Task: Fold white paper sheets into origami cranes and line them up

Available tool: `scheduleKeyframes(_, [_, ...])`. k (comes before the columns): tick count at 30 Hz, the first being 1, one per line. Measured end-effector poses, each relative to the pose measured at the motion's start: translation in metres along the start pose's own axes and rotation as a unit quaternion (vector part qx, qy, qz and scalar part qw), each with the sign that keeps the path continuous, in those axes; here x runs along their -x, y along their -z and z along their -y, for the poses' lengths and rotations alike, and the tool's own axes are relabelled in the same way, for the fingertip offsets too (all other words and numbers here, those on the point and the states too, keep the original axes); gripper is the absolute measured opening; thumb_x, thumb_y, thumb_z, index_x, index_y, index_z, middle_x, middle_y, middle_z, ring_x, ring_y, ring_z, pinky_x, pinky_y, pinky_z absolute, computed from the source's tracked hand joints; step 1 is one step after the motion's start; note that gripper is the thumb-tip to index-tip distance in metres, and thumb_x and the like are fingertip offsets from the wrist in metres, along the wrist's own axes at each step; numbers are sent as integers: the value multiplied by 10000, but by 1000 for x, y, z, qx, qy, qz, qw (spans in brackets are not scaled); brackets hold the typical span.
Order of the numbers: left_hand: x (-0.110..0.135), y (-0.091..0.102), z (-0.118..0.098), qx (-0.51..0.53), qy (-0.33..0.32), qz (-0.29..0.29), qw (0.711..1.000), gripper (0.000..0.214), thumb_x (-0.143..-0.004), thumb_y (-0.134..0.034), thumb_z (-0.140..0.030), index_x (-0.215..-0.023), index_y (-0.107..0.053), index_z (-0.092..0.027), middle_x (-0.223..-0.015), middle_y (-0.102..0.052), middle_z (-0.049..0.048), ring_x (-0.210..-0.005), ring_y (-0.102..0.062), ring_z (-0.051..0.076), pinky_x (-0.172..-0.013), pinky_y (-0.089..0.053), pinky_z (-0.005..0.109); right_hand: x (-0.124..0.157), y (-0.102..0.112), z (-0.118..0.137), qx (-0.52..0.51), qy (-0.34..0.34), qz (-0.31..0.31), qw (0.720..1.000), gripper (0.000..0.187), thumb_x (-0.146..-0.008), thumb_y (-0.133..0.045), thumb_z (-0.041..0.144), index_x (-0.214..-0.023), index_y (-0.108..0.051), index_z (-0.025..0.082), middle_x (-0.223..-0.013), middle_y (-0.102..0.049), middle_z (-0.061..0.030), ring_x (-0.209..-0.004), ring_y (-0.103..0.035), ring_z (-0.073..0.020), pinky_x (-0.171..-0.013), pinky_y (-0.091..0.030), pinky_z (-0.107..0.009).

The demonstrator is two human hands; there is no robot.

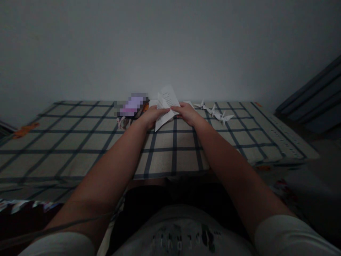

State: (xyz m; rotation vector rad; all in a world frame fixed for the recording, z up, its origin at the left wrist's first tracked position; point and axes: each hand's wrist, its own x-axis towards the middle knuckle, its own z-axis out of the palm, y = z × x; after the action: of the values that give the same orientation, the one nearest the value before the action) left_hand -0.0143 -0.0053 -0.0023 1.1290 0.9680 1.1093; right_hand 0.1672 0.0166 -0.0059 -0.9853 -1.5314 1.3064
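Both my hands hold a partly folded sheet of white printed paper (166, 103) over the far side of a checked cloth (173, 149). My left hand (153, 115) grips its lower left part, with the fingers closed on the fold. My right hand (186, 112) pinches its right edge. One flap of the paper stands up toward the wall.
Several small white paper cranes (214, 112) lie in a row to the right of my hands. A blurred purple object (131, 105) sits to the left near the wall. An orange scrap (23, 129) lies at the cloth's far left. Dark panels lean at right (311, 103).
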Motion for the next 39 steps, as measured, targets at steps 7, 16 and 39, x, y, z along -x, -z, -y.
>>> scheduleKeyframes(7, [1,-3,-1,3,-24,-39,999,457,-703,-768,-176,-1149,-687,-117,-1054,-764,145,-834,-747,248,-819,-611,375,6,-4,7,9,36,-4,999,226,-841,-689,358,-971,-696,173,-974,-729,-47,-762,-604,-111,-599,-442,-201])
scheduleKeyframes(16, [6,-10,-9,-4,-31,-73,997,409,-704,-735,-166,-1108,-705,-113,-1010,-774,135,-941,-744,289,-877,-596,390,-2,1,-2,-1,3,3,1000,259,-782,-738,359,-955,-707,169,-883,-711,-28,-659,-554,-80,-558,-417,-191])
scheduleKeyframes(39, [6,-8,-5,-24,-39,-14,999,480,-687,-796,-120,-1153,-689,-156,-1205,-728,134,-1028,-729,271,-896,-599,362,-3,2,-2,18,32,-11,999,221,-809,-713,355,-882,-717,146,-765,-671,-18,-599,-503,-78,-547,-404,-206])
